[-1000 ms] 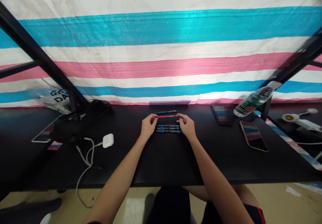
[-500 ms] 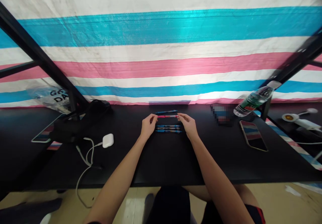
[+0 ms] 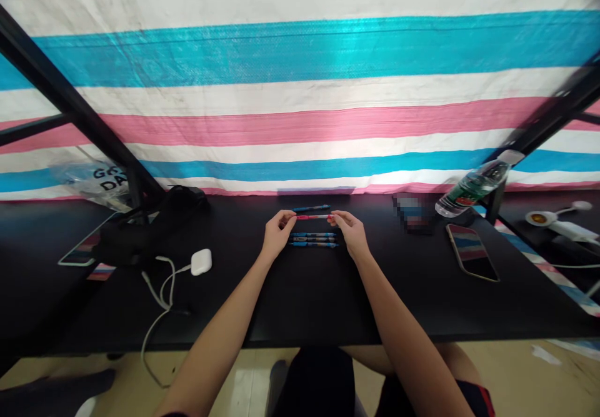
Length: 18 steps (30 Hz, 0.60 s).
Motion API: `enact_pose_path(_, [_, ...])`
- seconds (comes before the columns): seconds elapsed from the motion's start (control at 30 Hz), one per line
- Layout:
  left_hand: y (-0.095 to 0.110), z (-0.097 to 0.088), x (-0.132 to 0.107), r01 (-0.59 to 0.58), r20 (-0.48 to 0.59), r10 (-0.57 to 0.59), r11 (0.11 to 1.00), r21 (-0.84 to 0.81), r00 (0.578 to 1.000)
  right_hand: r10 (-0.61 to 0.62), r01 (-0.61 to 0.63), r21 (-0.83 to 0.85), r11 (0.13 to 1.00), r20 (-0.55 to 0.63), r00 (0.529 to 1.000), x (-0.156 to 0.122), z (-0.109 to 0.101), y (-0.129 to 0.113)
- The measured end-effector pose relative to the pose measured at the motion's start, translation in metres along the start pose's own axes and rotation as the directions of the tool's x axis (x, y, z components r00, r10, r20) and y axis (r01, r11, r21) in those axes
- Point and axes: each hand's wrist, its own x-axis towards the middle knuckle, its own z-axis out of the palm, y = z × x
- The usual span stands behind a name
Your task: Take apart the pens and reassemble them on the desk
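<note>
The pink pen (image 3: 313,217) lies level with its long axis running straight left to right, parallel to the far edge of the black table (image 3: 304,292); which end is the tip is too small to tell. It sits over the middle of the table, towards the back, held between the 2 hands. The left hand (image 3: 276,236) pinches its left end with thumb and fingertips closed narrowly on it, and the right hand (image 3: 352,234) pinches the right end the same way. Both wrists rest low near the tabletop, the forearms reach forward from the body and angle inward, and the other fingers are loosely curled. Just beyond the pink pen lies 1 dark blue pen (image 3: 312,208), and just nearer the body lies a tight row of blue pens (image 3: 313,239), all parallel to it. A clear plastic bag (image 3: 100,179) at the far left shows the black letters "GO" over "DA", the rest cut off. The water bottle (image 3: 473,189), tilted at the far right, has a green and red label too small to read. A phone (image 3: 471,252) lies flat near it. A small white case (image 3: 201,261) with a white cable (image 3: 159,292) sits to the left, beside a black bag (image 3: 150,229).
</note>
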Motion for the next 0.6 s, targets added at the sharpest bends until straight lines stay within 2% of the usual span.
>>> enact_pose_path(0.33, [-0.0083,-0.0004,0.0026,0.042,0.021,-0.042,0.998,-0.041,0.999,-0.004,0.005,-0.022,1.0,0.026,1.0,-0.0008,-0.0001,-0.0029])
enact_pose_path(0.6, [-0.0034,-0.0024,0.0023,0.029,0.017,-0.029,0.999,0.026,0.999,-0.019,0.02,-0.051,0.999,0.031,0.999,-0.0004,-0.0005,-0.0016])
